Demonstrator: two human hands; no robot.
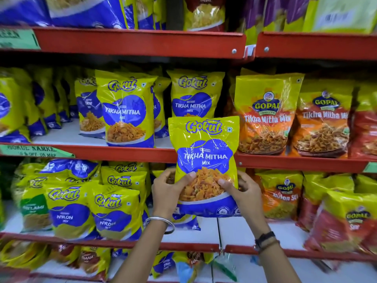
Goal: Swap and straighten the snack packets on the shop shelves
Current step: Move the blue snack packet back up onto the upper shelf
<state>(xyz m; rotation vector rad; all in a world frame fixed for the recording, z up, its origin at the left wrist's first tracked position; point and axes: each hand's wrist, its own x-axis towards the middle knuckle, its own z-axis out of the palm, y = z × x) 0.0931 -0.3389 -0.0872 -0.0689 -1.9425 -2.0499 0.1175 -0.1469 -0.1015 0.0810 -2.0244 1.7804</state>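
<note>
I hold a yellow and blue Gokul Tikha Mitha Mix packet (205,152) upright in front of the red middle shelf edge (122,151). My left hand (168,189) grips its lower left side and my right hand (242,190) grips its lower right side, thumbs on the front. Behind it, on the middle shelf, stands another Gokul Tikha Mitha packet (195,94). A third one (126,111) stands further left at the shelf front.
Orange Gopal Tikha Mitha Mix packets (267,117) stand to the right on the middle shelf. Gokul Nylon Sev packets (114,209) fill the lower shelf left, Gopal packets (283,197) the lower right. White shelf floor (236,231) shows under my hands. Green price labels (34,151) hang on shelf edges.
</note>
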